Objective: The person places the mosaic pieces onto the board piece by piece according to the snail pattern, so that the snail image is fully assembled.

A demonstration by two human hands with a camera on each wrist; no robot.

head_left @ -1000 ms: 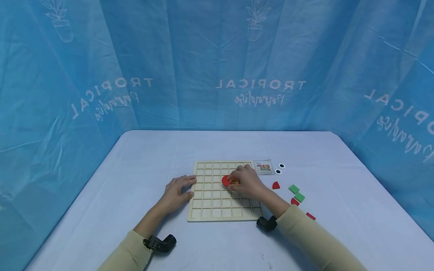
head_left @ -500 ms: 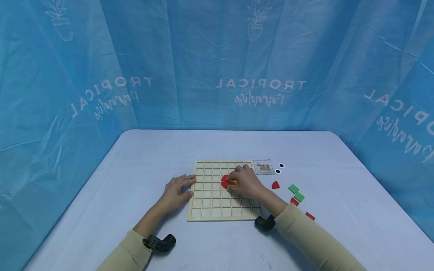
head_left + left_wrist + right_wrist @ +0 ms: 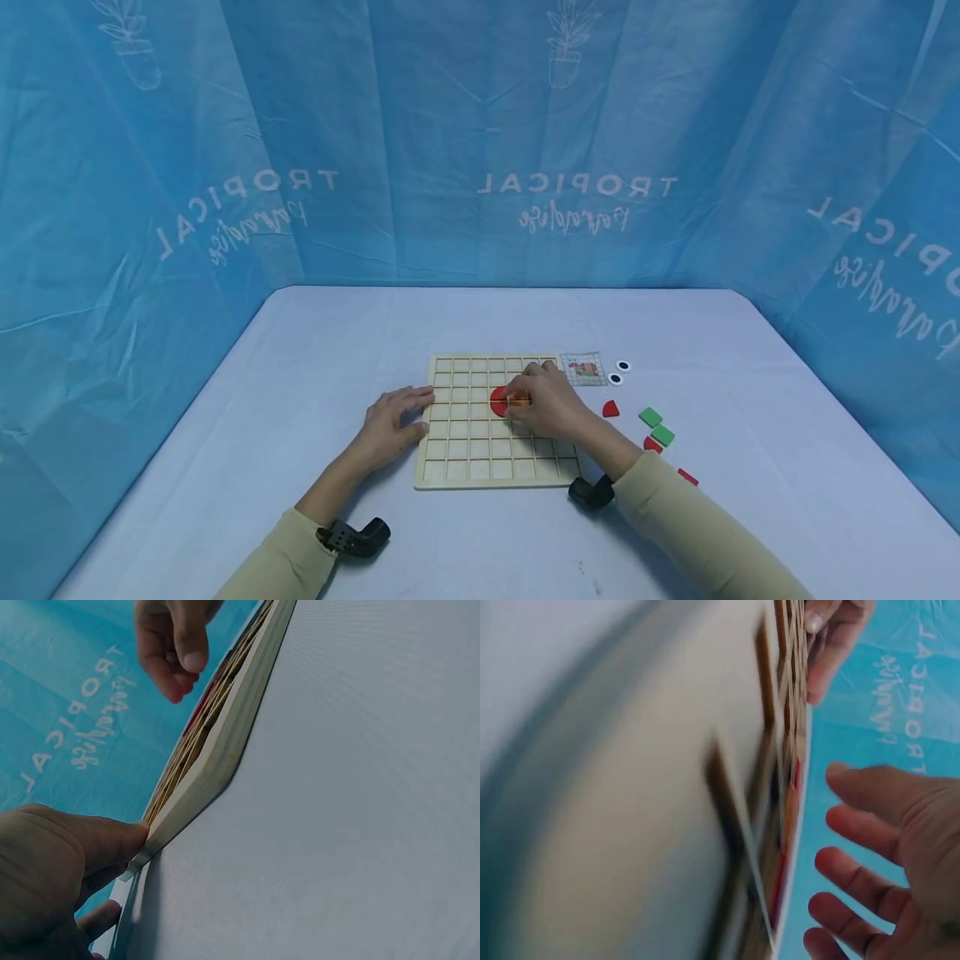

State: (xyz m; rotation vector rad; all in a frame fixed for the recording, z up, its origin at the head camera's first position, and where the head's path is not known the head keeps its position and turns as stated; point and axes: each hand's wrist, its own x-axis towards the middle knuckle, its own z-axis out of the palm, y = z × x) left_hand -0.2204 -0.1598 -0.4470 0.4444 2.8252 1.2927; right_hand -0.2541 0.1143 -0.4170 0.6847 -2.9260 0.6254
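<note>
A pale wooden board [image 3: 457,471] with a raised grid lies on the table. My left hand [image 3: 387,429] rests at its left edge; in the left wrist view the thumb [image 3: 112,841] touches the rim, fingers extended. Over the board's upper middle, my right hand [image 3: 547,402] has its fingertips at a red rounded shape [image 3: 497,402], made of two pieces, and orange pieces [image 3: 519,400] partly covered by the fingers. In the right wrist view, the right fingers [image 3: 862,881] are spread and loosely bent, with nothing visibly pinched.
Beside the board's upper right corner lies a picture card [image 3: 583,369], with two white discs [image 3: 615,379] bearing black dots. Farther right are red quarter-round pieces [image 3: 611,409], green squares [image 3: 650,417] and a red strip [image 3: 687,477]. A blue printed curtain [image 3: 450,225] surrounds the table.
The right fingers shift only slightly over the red and orange pieces. My left hand stays at the board's edge.
</note>
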